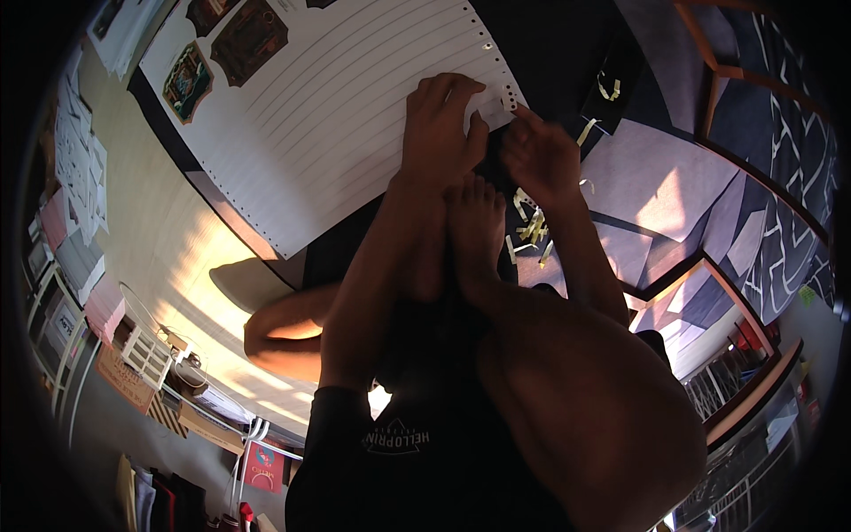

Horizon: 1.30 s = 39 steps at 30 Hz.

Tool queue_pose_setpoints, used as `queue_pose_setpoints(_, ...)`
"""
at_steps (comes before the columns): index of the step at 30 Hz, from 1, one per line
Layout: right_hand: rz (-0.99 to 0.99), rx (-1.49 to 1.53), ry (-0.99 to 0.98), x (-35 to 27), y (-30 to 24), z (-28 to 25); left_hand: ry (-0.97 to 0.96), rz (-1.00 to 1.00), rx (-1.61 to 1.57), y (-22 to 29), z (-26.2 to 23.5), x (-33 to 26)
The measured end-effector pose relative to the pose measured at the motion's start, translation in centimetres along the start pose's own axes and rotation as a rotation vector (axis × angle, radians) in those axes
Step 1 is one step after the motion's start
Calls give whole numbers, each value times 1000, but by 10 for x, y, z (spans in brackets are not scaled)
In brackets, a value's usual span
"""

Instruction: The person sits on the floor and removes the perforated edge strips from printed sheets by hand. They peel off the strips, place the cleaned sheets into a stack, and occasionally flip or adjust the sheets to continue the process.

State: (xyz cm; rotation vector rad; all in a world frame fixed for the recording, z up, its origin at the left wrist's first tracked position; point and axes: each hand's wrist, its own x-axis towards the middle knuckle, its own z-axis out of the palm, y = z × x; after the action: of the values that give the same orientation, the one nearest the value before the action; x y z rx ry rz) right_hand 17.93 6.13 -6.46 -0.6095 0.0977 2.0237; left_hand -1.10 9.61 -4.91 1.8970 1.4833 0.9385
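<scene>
A large lined paper sheet with punched holes along its edges lies in front of me. Over its right part, my left hand has a curved thumb and forefinger spread apart, with nothing clearly held between them. Just to the right, my right hand is slightly blurred, its fingers drawn together at a small white piece with dark holes at the sheet's edge. My bare foot is between the two forearms. Several yellowish paper strips are scattered below my right hand.
Dark picture cutouts and a colourful one lie on the sheet's upper left. A dark mat extends beneath it. At right are grey sheets and a wood-framed piece. Stacked papers and a white rack stand left.
</scene>
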Motion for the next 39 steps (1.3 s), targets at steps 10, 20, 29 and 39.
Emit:
queue_pose_setpoints(10, 81, -218, 150, 30, -31, -2, -141, 118, 336, -17, 12, 19)
queue_pose_setpoints(20, 91, -227, 234, 36, -38, 3, -162, 142, 390, -17, 14, 19)
queue_pose_setpoints(29, 115, -207, 265, 38, -41, 8, -158, 148, 409, -16, 17, 19)
queue_pose_setpoints(39, 60, -395, 329, 39, -33, 7, -161, 161, 459, -15, 20, 20)
